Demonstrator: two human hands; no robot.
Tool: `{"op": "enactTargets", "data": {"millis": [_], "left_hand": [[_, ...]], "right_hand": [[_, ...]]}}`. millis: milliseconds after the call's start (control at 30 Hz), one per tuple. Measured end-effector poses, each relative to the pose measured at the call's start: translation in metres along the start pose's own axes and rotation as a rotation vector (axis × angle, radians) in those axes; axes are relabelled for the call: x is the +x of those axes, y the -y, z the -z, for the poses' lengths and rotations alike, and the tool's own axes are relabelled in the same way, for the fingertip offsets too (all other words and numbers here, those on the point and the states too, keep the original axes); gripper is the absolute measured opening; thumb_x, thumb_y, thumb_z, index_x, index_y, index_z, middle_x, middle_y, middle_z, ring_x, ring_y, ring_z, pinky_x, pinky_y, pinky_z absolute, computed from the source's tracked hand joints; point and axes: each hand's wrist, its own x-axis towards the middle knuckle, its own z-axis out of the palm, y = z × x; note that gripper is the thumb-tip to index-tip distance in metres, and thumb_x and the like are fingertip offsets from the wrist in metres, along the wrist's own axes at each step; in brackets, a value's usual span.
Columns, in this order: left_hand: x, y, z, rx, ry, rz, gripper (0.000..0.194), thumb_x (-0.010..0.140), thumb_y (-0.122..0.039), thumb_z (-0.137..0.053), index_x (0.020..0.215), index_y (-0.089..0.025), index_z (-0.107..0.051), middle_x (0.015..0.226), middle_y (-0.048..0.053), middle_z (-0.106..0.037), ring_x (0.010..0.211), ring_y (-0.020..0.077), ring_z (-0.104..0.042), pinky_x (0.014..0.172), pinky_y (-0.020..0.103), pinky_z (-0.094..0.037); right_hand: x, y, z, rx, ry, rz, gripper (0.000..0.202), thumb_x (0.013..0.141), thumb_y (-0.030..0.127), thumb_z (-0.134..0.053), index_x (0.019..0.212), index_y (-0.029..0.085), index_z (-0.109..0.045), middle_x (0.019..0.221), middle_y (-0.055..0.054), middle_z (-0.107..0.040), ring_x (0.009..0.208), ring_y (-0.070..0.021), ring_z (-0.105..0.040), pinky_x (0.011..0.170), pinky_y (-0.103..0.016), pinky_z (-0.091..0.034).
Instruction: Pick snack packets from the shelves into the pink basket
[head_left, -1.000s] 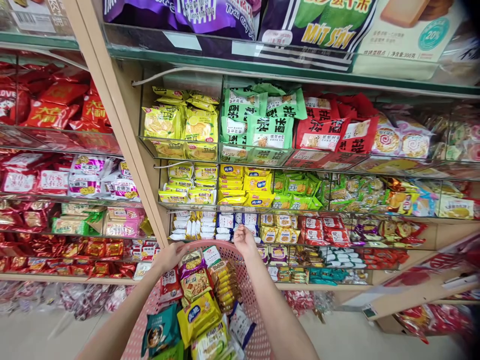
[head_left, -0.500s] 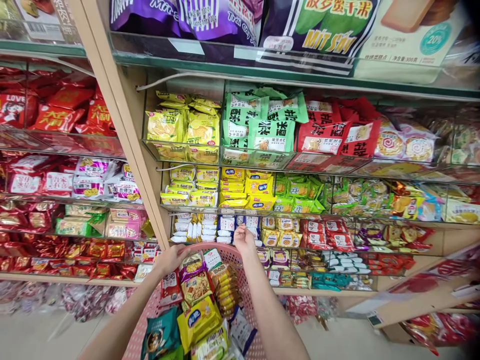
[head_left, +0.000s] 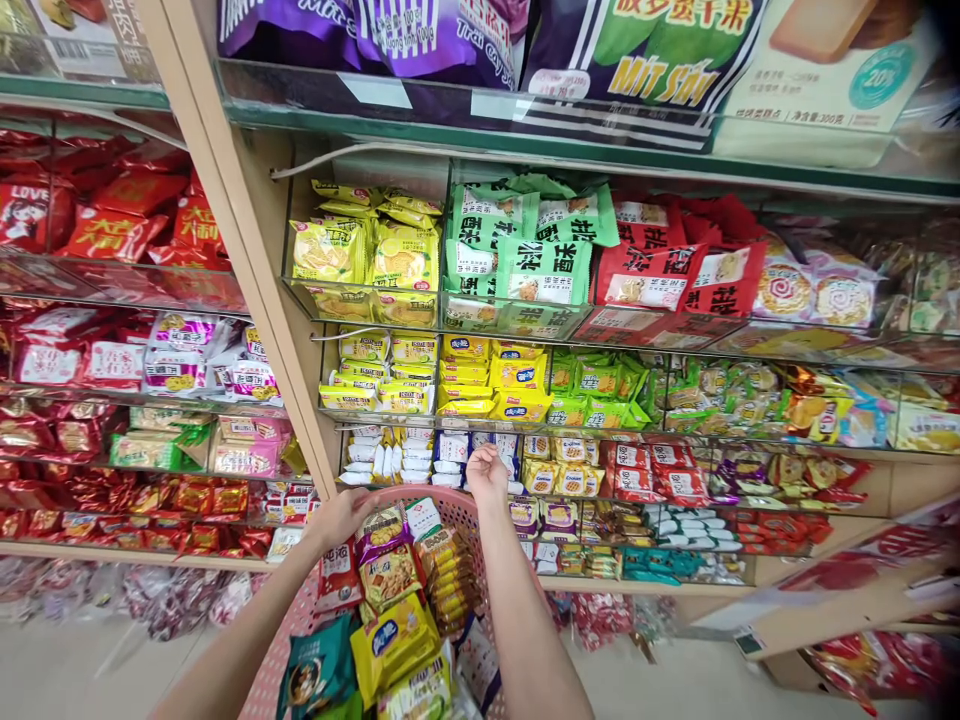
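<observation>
My left hand (head_left: pixel 339 517) grips the rim of a pink perforated basket (head_left: pixel 271 655) at its far left side. Inside lie a yellow snack packet (head_left: pixel 395 645), a teal packet (head_left: pixel 319 668), a red packet (head_left: pixel 337 578), a pack of small brown-gold pieces (head_left: pixel 450 580) and several other snacks. Beyond the basket, my right hand (head_left: pixel 487 472) is raised in front of the white-and-blue packets (head_left: pixel 451 452) on a low shelf. Its fingers are curled in, and whatever may be in them is hidden. My right forearm passes over the basket's right side.
Glass-fronted shelves hold yellow packets (head_left: pixel 405 255), green packets (head_left: pixel 547 260), red packets (head_left: pixel 649 275) and cookie packs (head_left: pixel 577 480). A wooden upright (head_left: pixel 259 270) divides the left and right shelf units. Pale floor (head_left: pixel 660 690) shows below.
My right hand has shifted very slightly left and down, its fingers still curled. The basket has shifted a little left in view, while my left hand keeps its grip.
</observation>
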Motion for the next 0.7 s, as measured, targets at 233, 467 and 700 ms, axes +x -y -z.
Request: {"op": "enactTargets", "data": {"millis": [233,467,700], "left_hand": [[-0.003,-0.005,0.003,0.026,0.001,0.011,0.057,0.082,-0.064,-0.026,0.104,-0.025,-0.061,0.092,0.008,-0.068,0.089,0.0257,-0.063,0.067,0.029,-0.043],[-0.003,-0.004,0.003,0.023,0.015,0.033,0.06,0.081,-0.066,-0.024,0.108,-0.025,-0.059,0.094,0.009,-0.068,0.087,0.0263,-0.063,0.067,0.03,-0.043],[-0.003,-0.002,0.001,0.021,-0.001,0.011,0.059,0.082,-0.065,-0.024,0.102,-0.025,-0.063,0.092,0.008,-0.068,0.09,0.0268,-0.062,0.069,0.03,-0.043]], "right_hand": [[-0.004,-0.001,0.0,0.021,-0.052,0.003,0.026,0.081,0.003,-0.038,0.063,0.021,-0.044,0.049,0.008,-0.042,0.04,-0.0047,-0.043,0.041,-0.012,-0.043],[-0.003,-0.003,0.004,0.017,-0.12,0.009,0.029,0.085,0.006,-0.038,0.06,0.02,-0.044,0.047,0.009,-0.043,0.037,-0.0033,-0.044,0.041,-0.011,-0.043],[-0.001,-0.003,0.016,-0.021,-0.172,0.041,0.025,0.086,0.014,-0.043,0.063,0.02,-0.049,0.05,0.008,-0.05,0.041,-0.0025,-0.05,0.044,-0.011,-0.047]]}}
